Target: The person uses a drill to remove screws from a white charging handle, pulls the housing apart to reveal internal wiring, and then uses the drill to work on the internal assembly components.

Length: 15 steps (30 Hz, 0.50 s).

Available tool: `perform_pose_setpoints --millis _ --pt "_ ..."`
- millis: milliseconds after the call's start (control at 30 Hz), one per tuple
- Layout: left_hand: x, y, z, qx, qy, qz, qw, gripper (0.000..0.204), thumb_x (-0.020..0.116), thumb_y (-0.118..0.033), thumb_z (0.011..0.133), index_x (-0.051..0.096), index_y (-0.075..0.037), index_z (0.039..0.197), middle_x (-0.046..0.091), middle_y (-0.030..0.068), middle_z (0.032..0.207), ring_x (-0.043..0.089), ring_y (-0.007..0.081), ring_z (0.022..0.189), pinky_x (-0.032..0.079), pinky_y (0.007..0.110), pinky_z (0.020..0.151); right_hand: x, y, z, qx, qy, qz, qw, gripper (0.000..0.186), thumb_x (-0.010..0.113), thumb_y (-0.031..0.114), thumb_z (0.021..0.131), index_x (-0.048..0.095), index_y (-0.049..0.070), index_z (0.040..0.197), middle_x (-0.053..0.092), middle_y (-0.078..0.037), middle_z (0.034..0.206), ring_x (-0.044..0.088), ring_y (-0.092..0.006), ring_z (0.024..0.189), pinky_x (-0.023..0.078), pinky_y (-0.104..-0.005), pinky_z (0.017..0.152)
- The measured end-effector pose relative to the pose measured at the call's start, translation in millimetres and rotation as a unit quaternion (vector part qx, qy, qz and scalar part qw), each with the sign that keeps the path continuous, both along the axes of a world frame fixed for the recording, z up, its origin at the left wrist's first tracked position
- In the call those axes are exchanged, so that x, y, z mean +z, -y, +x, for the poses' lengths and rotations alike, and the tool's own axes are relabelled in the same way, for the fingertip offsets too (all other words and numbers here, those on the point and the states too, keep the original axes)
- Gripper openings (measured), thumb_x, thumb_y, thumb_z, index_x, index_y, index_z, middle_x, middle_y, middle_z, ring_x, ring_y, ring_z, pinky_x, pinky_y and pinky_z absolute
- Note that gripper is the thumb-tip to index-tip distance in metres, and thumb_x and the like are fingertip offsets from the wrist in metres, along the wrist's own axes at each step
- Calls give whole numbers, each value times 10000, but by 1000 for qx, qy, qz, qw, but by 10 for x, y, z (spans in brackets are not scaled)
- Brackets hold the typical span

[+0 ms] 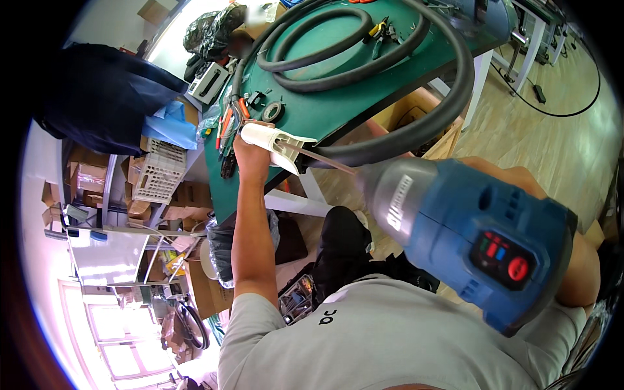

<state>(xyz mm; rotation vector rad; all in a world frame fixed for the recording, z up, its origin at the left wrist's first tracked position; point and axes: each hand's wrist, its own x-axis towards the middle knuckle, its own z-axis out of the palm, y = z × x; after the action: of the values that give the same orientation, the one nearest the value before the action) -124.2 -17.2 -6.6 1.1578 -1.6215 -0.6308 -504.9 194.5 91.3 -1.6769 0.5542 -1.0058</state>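
My left hand [251,156] is closed around a white plastic housing [261,135] at the front edge of the green-topped bench [315,107]. A blue cordless driver [448,218] with a grey nose fills the right side, tilted, its lit panel facing up. Its long thin bit [328,162] reaches left into the open end of the housing; where the tip sits is hidden. My right hand [513,177] holds the driver from its far side, with most of its fingers hidden behind the body. A thick black cable [463,71] passes behind the housing and bit.
The cable lies coiled over the bench. Yellow-handled cutters [376,31] rest beside the coil. A black tape roll [273,112] and orange-handled tools [227,120] lie near the housing. A cardboard box [409,109] stands under the bench; a white crate [159,170] sits at left.
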Motion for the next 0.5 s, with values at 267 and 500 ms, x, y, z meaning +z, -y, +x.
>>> perform_pose_setpoints --millis 267,500 --pt "66 -117 59 46 71 -15 996 142 626 -23 768 668 16 898 690 69 854 644 138 787 504 285 740 362 -130 296 -179 -112 262 942 508 771 96 705 602 12 1176 673 -98 1020 669 -196 906 528 -304 812" --pt "12 -36 -89 46 36 15 998 82 644 -17 783 672 -9 859 671 52 815 617 123 748 491 274 706 572 -199 467 -298 -342 195 869 424 761 106 728 628 11 1120 679 -83 946 662 -176 836 528 -290 752"
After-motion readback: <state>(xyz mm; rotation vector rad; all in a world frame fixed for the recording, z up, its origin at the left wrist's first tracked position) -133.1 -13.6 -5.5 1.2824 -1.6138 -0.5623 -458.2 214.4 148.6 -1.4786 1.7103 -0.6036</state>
